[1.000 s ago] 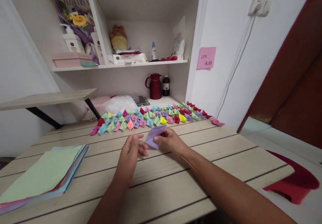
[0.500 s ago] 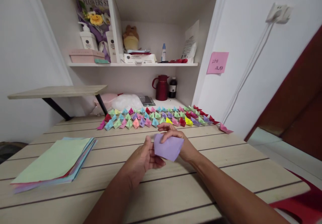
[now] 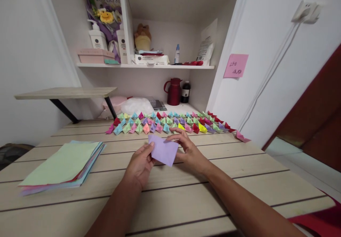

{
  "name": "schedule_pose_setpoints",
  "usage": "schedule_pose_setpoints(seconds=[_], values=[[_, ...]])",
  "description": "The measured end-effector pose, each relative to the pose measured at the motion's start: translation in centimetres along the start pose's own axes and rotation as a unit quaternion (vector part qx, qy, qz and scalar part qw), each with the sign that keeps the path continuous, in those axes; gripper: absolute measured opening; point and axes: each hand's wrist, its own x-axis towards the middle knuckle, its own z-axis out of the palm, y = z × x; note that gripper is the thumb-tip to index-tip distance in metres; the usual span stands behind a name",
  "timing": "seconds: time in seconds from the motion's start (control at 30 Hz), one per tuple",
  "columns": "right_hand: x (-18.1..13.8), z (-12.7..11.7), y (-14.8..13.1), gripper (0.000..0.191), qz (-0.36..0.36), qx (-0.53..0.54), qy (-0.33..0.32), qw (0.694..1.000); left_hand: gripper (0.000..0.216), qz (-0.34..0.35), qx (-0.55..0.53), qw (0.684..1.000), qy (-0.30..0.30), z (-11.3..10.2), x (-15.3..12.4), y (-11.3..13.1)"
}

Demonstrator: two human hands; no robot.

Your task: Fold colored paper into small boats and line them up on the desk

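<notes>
Above the middle of the table I hold a folded piece of purple paper (image 3: 163, 151), a tilted four-cornered shape. My left hand (image 3: 141, 163) pinches its left edge, thumb on the near face and fingers behind. At the paper's right side is my right hand (image 3: 189, 152), its fingers curved and spread apart; its thumb tip is partly hidden behind the corner, and I cannot tell whether it touches. Just beyond my hands stand rows of small folded paper boats (image 3: 145, 128) in several colours.
A stack of coloured paper sheets (image 3: 64, 163) lies on the left of the slatted table (image 3: 170, 208). One pink boat (image 3: 242, 136) sits apart at the right. Behind are a small raised stand (image 3: 66, 93), a red jug (image 3: 174, 92) and a dark bottle (image 3: 185, 92).
The purple paper has moved left into my left hand's pinch. My right hand has come off its face, fingers now spread by the right edge. The camera view has shifted slightly.
</notes>
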Motion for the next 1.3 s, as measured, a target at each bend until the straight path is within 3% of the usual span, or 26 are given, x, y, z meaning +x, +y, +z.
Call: schedule_pose_setpoints(seconds=[0.2,0.37,0.53,0.97,1.2,1.3], values=[[0.2,-0.3,0.1,0.019,-0.029,-0.003,-0.004,1.0,0.01,-0.002,0.002,1.0,-0.017,0.0,-0.1,0.0],[0.0,-0.2,0.2,0.033,-0.038,-0.008,-0.025,0.999,0.01,-0.004,0.007,1.0,-0.023,0.1,-0.1,0.0],[0.1,-0.2,0.4,0.006,-0.016,0.017,-0.014,1.0,0.01,-0.009,0.01,1.0,-0.008,0.1,0.1,0.0],[0.6,0.8,0.6,0.026,0.095,0.153,0.072,0.981,0.021,0.033,0.073,0.997,-0.012,0.4,-0.5,0.0],[0.7,0.4,1.1,0.025,0.082,0.16,0.13,0.975,0.027,0.088,0.158,0.984,0.007,0.7,-0.7,0.1],[0.7,0.1,1.0,0.022,0.076,0.162,0.133,0.975,0.026,0.074,0.152,0.986,0.018,0.7,-0.6,0.1]])
